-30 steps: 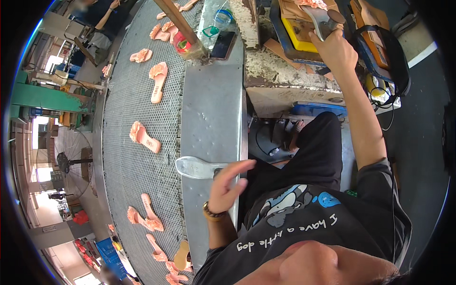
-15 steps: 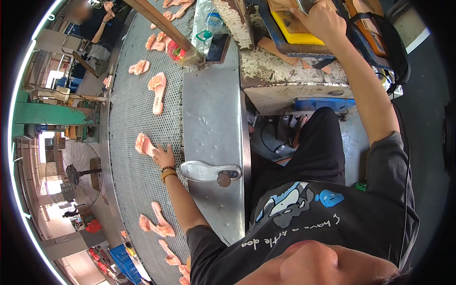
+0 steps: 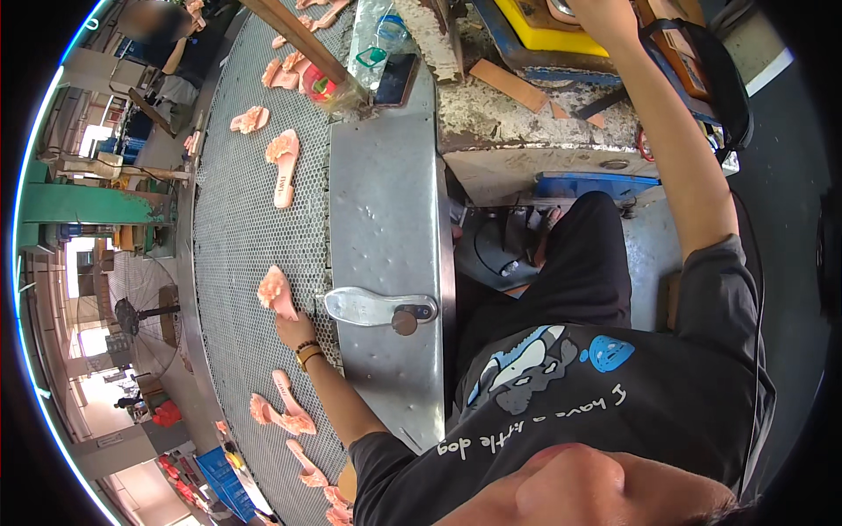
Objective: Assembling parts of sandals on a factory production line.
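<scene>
My left hand (image 3: 292,326) reaches onto the mesh conveyor belt (image 3: 232,228) and grips a pink shoe sole (image 3: 275,293). Next to it, on the steel side plate (image 3: 386,219), lies a metal shoe-shaped last (image 3: 373,308) with a round knob. My right hand (image 3: 605,16) is raised to the top edge of the view, resting at a yellow machine part (image 3: 535,16); its fingers are cut off by the rim, so its grip is hidden.
More pink soles lie along the belt, one long one (image 3: 284,167) further up and several (image 3: 285,408) nearer me. A plastic bottle (image 3: 373,39) and a dark phone (image 3: 396,79) sit at the plate's far end. Another person (image 3: 171,53) stands beyond the belt.
My left hand left the metal last, reached across onto the belt and closed on a pink sole. My right arm stayed raised at the machine.
</scene>
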A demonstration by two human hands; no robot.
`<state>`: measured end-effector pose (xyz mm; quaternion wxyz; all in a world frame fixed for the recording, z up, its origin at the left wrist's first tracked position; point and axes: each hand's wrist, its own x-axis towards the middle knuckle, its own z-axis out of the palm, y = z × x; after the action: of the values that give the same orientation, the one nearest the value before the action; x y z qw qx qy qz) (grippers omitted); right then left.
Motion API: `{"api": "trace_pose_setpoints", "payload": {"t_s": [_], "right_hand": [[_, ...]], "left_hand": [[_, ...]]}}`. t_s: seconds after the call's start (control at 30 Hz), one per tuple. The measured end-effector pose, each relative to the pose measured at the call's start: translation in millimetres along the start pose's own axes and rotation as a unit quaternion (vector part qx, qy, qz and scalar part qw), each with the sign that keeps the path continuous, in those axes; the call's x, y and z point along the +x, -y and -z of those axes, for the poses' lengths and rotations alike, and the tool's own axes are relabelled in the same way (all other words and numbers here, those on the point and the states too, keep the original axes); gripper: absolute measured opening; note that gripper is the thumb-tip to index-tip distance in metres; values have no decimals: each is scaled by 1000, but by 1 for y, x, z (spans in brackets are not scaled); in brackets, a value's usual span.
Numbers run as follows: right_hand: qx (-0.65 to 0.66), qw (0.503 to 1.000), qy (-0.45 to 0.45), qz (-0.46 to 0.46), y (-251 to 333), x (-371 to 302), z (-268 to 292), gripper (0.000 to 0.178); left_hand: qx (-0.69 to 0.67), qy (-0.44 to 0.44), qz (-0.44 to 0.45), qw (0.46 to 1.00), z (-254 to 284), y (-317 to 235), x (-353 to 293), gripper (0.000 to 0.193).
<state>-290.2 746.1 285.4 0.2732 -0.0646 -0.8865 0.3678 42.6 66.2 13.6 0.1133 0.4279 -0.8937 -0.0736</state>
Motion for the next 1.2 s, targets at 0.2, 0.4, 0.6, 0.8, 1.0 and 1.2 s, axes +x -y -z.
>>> {"api": "trace_pose_setpoints", "payload": {"t_s": [0.2,0.4,0.6,0.8,1.0,1.2], "right_hand": [[-148,980,-123,-55,-25,36,-32,60],[4,992,-126,-15,12,11,-44,48],[91,981,-160,62,-69,22,-60,45],[489,864,58,-109,74,-230,-45,10],[446,794,411,-40,65,-355,-92,16],[289,845,440,93,38,-344,-183,45]], "left_hand": [[-570,92,-54,815,73,-72,-67,34],[-788,132,-71,598,114,-125,-157,43],[-832,318,-33,453,136,-195,-218,56],[-800,451,107,382,149,-250,-280,63],[-854,246,15,458,59,-163,-198,31],[-875,17,208,437,82,-99,-205,47]]}}
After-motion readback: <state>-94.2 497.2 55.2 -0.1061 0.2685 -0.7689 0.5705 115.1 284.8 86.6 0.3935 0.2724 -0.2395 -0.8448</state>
